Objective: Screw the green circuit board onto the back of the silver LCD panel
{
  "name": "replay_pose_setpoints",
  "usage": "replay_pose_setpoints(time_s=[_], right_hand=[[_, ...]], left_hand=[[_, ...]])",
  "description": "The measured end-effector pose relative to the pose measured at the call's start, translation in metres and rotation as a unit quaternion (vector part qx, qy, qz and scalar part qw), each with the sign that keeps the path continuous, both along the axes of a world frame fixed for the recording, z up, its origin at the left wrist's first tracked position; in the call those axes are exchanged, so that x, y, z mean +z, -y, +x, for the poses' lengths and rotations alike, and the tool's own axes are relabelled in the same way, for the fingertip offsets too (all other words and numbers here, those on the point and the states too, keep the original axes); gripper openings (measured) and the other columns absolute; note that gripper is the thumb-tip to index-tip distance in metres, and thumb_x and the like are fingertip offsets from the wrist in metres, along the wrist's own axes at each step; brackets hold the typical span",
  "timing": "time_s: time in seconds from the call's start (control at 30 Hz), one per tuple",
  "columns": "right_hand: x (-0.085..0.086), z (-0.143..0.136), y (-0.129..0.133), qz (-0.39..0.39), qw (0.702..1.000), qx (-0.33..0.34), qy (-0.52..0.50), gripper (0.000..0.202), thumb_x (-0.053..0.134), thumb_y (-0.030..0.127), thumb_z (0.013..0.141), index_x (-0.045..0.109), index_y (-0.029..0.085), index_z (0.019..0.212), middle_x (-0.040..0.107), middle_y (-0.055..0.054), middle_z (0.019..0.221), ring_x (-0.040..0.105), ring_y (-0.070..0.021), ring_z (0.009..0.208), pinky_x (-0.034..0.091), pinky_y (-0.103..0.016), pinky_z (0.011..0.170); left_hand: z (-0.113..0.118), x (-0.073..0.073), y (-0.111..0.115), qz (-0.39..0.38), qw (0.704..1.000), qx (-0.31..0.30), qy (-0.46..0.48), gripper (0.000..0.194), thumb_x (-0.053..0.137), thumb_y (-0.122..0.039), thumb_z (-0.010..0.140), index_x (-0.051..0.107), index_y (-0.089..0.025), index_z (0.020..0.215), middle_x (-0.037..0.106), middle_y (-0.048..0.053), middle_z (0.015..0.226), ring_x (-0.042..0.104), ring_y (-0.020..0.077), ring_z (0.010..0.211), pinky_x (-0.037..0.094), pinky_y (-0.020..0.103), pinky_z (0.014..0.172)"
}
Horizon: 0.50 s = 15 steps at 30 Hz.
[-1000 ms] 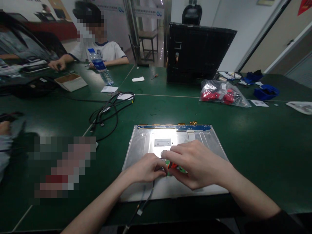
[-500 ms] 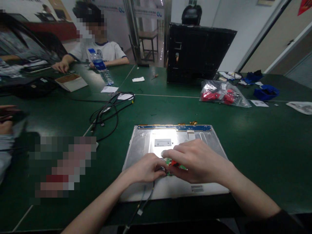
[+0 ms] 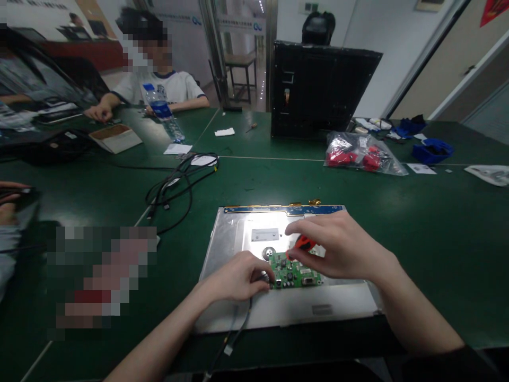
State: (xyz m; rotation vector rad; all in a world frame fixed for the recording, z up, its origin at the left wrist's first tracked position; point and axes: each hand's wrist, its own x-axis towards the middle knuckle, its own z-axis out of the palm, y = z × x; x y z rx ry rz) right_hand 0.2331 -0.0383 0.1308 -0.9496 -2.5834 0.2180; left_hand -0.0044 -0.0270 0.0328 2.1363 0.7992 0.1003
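A silver display panel (image 3: 226, 233) lies face down in front of me, with a green circuit board (image 3: 296, 277) on its back. My left hand (image 3: 242, 273) is curled at the board's left edge, finger and thumb closed round something dark that I cannot make out. From beneath that hand a thin dark cable (image 3: 247, 315) runs toward me. My right hand (image 3: 334, 246) is above the board's right part, gripping a red-and-black tool (image 3: 304, 243) with an index finger stretched out. The tool's tip is hidden. Left of the board's upper corner sits a small round metal piece (image 3: 269, 253).
A blue circuit strip (image 3: 262, 210) lines the panel's far edge. Black cables (image 3: 175, 183) lie coiled to the left. Beyond are a plastic bag with red items (image 3: 363, 155), a large black panel (image 3: 322, 90) standing upright and a water bottle (image 3: 163, 111). A person (image 3: 170, 87) sits opposite.
My right hand has lifted and moved right with the red-and-black tool, uncovering the green board and the round metal piece. My left hand has stayed at the board's left edge.
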Motion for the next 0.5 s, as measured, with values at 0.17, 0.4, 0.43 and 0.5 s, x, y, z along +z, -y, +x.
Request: replay_pose_setpoints(time_s=[0.17,0.4,0.43,0.5], right_hand=[[-0.007,0.023,-0.019,-0.109,0.981,-0.083,-0.135,0.021,0.065,0.036,0.085,0.065,0.018,0.097,0.069,-0.001,0.082,0.061,-0.0118,0.069,0.042,-0.025,0.065],[-0.083,0.069,-0.047,-0.302,0.848,-0.242,-0.362,0.033,0.076,0.044,0.073,0.059,0.016,0.08,0.06,0.002,0.066,0.055,-0.0123,0.058,0.043,-0.025,0.054],[-0.096,0.076,-0.048,-0.322,0.83,-0.255,-0.377,0.033,0.074,0.044,0.076,0.06,0.015,0.083,0.06,0.002,0.066,0.054,-0.012,0.056,0.045,-0.025,0.053],[-0.117,0.086,-0.046,-0.359,0.796,-0.277,-0.401,0.029,0.064,0.039,0.087,0.061,0.014,0.1,0.064,-0.003,0.087,0.061,-0.0139,0.07,0.052,-0.029,0.063]], left_hand=[[-0.003,0.0,-0.002,0.018,1.0,0.016,0.015,0.015,0.063,-0.027,0.082,0.072,-0.016,0.087,0.056,-0.003,0.056,0.047,0.0105,0.049,0.036,0.022,0.055],[-0.006,-0.006,-0.012,0.083,0.984,0.154,0.039,0.024,0.054,-0.031,0.088,0.069,-0.015,0.078,0.05,-0.003,0.055,0.045,0.0109,0.051,0.032,0.022,0.053],[-0.005,-0.007,-0.014,0.091,0.98,0.175,0.034,0.024,0.053,-0.03,0.088,0.069,-0.015,0.079,0.052,-0.002,0.056,0.047,0.0116,0.053,0.033,0.022,0.054],[-0.004,-0.007,-0.019,0.106,0.973,0.202,0.022,0.022,0.053,-0.03,0.088,0.069,-0.015,0.083,0.057,-0.001,0.062,0.05,0.0131,0.056,0.035,0.024,0.056]])
